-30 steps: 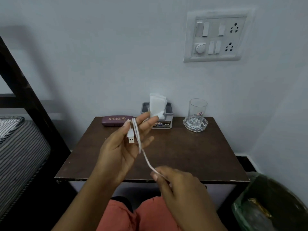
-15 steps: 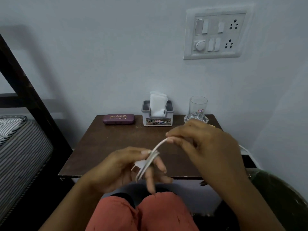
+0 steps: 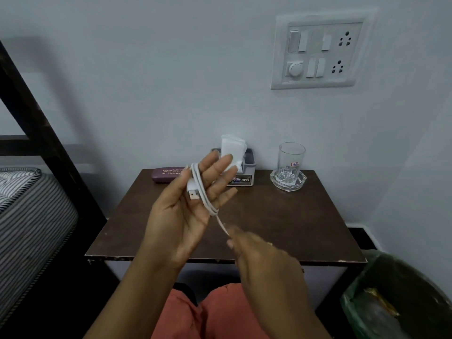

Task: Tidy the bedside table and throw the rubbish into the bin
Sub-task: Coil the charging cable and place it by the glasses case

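1. The left hand [image 3: 186, 216] is raised above the worktop [image 3: 281, 216], fingers straight and spread, with the white cable [image 3: 204, 199] looped round them. The thumb lies against its USB plug [image 3: 194, 194].
2. The right hand [image 3: 264, 263], blurred, sits lower and apart from the left, pinching the cable's free length.
3. At the back of the worktop stand a purple glasses case [image 3: 166, 174], a tissue holder [image 3: 247, 177] and a glass [image 3: 291, 160] in a dish [image 3: 300, 182].
4. The lined bin [image 3: 415, 277] stands just right of the worktop.
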The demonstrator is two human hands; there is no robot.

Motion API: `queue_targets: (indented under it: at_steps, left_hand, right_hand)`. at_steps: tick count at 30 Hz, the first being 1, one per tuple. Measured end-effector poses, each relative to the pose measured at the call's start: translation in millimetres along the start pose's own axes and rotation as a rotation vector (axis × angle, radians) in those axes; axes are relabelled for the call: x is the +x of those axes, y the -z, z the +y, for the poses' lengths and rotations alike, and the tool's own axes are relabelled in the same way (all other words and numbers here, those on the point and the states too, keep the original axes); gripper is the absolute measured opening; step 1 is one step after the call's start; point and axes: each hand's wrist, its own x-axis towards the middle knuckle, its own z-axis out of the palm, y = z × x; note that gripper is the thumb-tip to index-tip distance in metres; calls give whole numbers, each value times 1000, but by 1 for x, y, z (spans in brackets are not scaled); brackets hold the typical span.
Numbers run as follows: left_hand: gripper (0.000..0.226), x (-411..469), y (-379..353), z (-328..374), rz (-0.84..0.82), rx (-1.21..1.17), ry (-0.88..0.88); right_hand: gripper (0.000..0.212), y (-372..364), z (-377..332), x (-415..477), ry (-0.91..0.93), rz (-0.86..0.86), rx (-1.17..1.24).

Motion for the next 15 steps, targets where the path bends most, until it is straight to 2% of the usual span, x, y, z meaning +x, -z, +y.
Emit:
queue_targets:
  at_steps: [1, 3, 6, 9, 10, 12, 15]
  left_hand:
    - [45, -2, 1, -2, 77, 167, -22]
    - [41, -5, 6, -4, 93, 522, -15]
    - [39, -15, 11, -7, -73, 1007, 140]
    - [29, -22, 13, -12, -183, 1272, 221]
    - [30, -23, 16, -12, -203, 1332, 241]
    - [34, -24, 17, -7, -200, 1310, 343]
    - [37, -29, 16, 6, -231, 989, 549]
  right_hand:
    - [33, 2, -1, -2, 2, 3, -8]
    - [31, 2, 2, -3, 3, 30, -36]
    - [10, 10, 4, 0, 20, 43, -215]
    - [31, 21, 10, 1, 12, 71, -304]
    - [30, 26, 14, 0, 25, 102, -322]
    - [16, 40, 20, 1, 38, 128, -318]
    - [16, 53, 31, 9, 111, 162, -346]
